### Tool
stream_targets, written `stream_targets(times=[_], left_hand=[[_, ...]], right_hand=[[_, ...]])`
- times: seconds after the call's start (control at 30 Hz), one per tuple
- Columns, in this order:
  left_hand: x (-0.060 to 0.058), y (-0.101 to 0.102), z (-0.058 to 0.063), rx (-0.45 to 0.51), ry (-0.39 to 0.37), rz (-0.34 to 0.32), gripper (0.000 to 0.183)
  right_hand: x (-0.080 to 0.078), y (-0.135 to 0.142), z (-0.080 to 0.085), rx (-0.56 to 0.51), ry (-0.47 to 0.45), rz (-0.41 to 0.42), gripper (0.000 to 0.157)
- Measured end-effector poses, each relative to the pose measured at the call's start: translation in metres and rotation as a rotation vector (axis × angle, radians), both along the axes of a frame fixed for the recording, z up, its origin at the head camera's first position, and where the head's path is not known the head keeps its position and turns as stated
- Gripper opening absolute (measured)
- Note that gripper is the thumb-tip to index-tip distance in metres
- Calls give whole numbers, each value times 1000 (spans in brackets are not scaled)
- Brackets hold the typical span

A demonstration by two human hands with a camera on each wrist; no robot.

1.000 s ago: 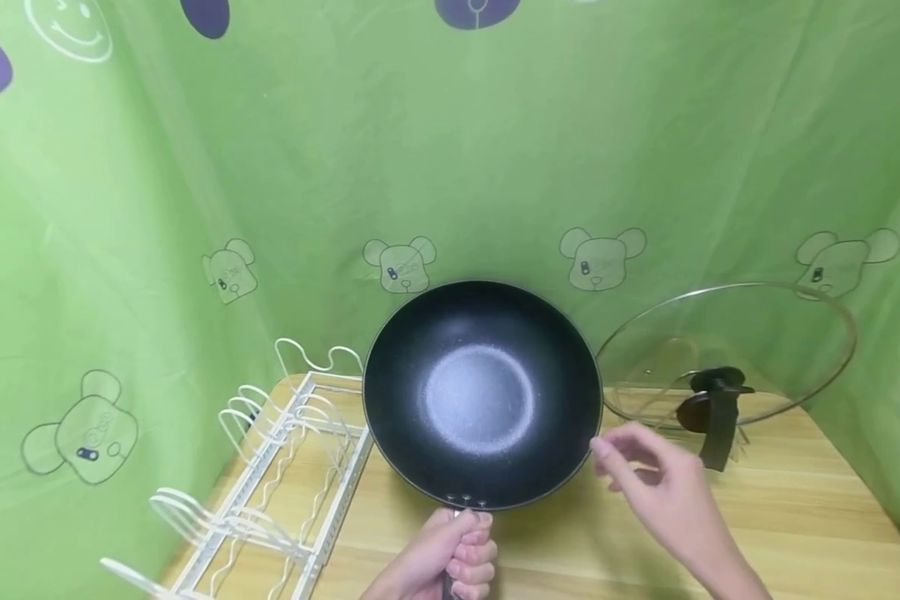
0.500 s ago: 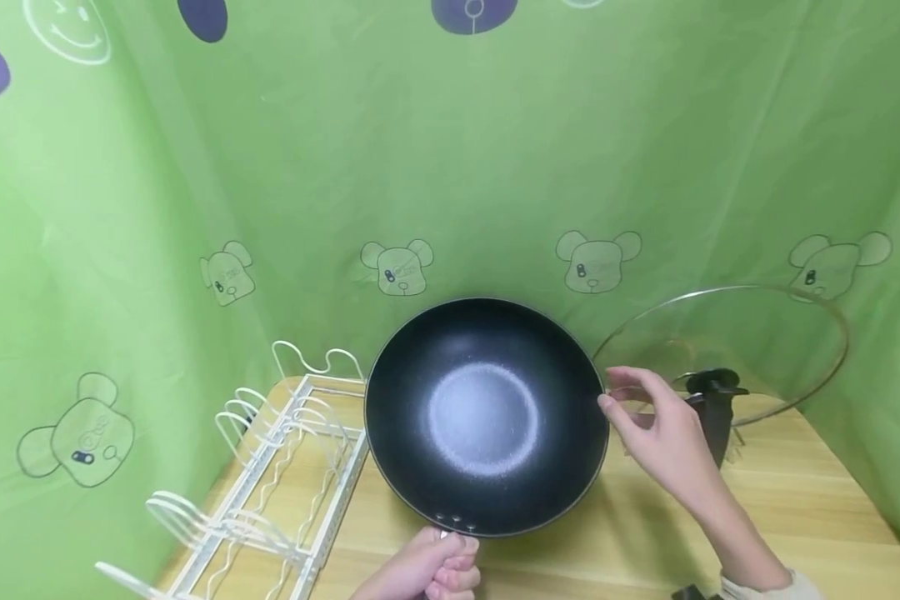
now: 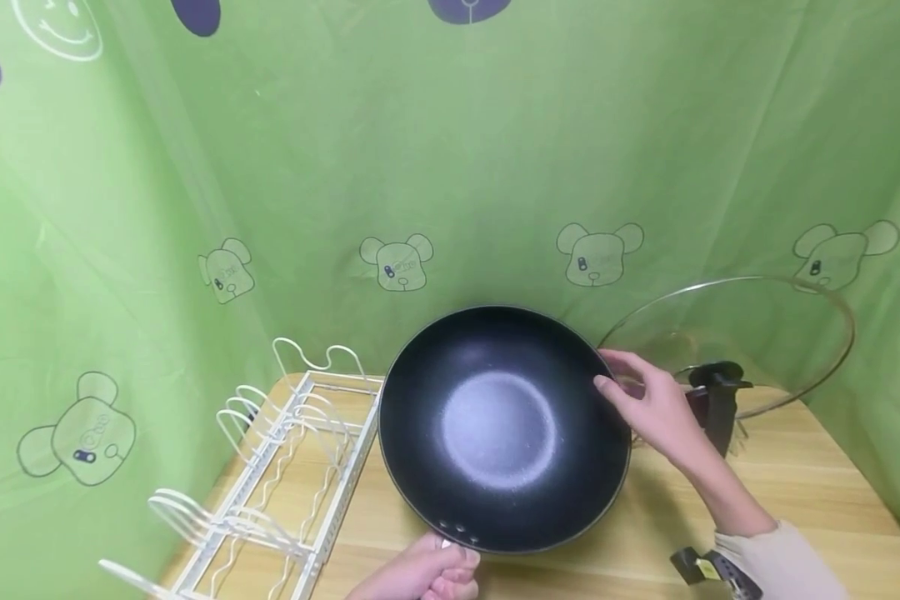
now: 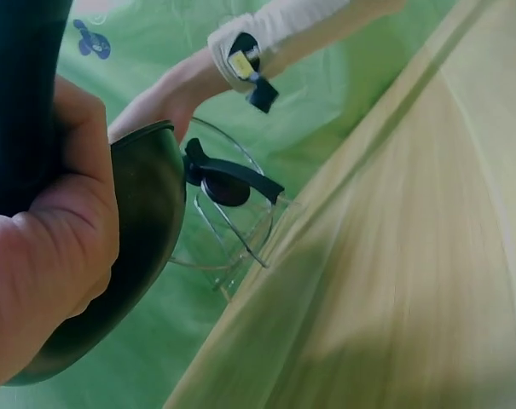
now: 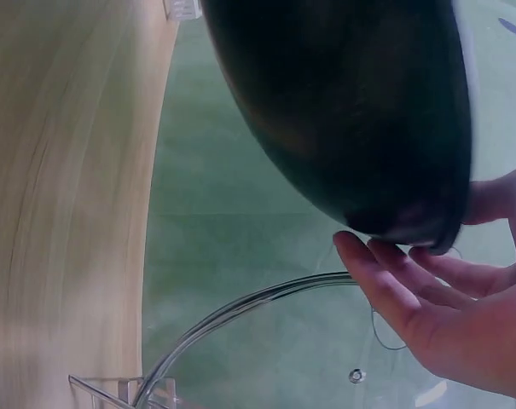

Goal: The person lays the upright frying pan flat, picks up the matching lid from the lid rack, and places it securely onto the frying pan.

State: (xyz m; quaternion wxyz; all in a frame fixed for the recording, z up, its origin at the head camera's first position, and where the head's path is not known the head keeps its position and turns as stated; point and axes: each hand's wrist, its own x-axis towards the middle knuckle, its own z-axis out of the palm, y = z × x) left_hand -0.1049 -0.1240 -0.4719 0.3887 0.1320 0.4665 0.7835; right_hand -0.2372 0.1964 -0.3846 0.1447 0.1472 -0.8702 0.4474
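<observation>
A black wok (image 3: 498,429) is held off the table in the middle of the head view, its speckled inside facing me. My left hand (image 3: 427,571) grips its handle below the near rim; in the left wrist view that hand (image 4: 57,230) is wrapped round the dark handle. At the right rim my right hand (image 3: 656,412) pinches the wok, thumb on the inside. The right wrist view shows the fingers of this hand (image 5: 462,315) against the outside of the wok (image 5: 360,111). Most of the handle is hidden by my left hand.
A white wire rack (image 3: 335,504) with several upright loops lies along the left of the wooden table (image 3: 817,508). Behind my right hand stands a glass lid (image 3: 853,333) with a black knob, upright in a metal wire stand (image 4: 232,230). Green curtain surrounds the table.
My right hand has come up to the wok's right rim and taken hold of it. The wok has shifted right and slightly down in view, the left hand still gripping its handle.
</observation>
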Motion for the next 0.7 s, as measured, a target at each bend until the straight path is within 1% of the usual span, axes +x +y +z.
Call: stream_targets(times=[0.07,0.17,0.33,0.4,0.47,0.57,0.63,0.7], left_hand=[[2,0,1,25,-7,-1,22],[3,0,0,38,-3,-8,24],[0,-2,-1,-8,42,-31,22],[-2,-3,-2,-16,50,-38,17],[-2,-5,-4,-24,46,-46,14],[-3,-7,-8,-62,49,-55,14],[-3,-9,-9,-101,54,-63,21],[-2,-12,-10,-154,67,-56,25]], right_hand=[[-3,0,-1,-7,6,15,44],[-8,2,-2,-16,2,26,43],[-14,7,-5,-7,-50,36,45],[-15,8,-8,10,-45,35,45],[-14,8,-11,27,-18,29,43],[-11,8,-15,47,44,-33,39],[-8,7,-17,46,94,-87,36],[-3,7,-16,40,138,-136,33]])
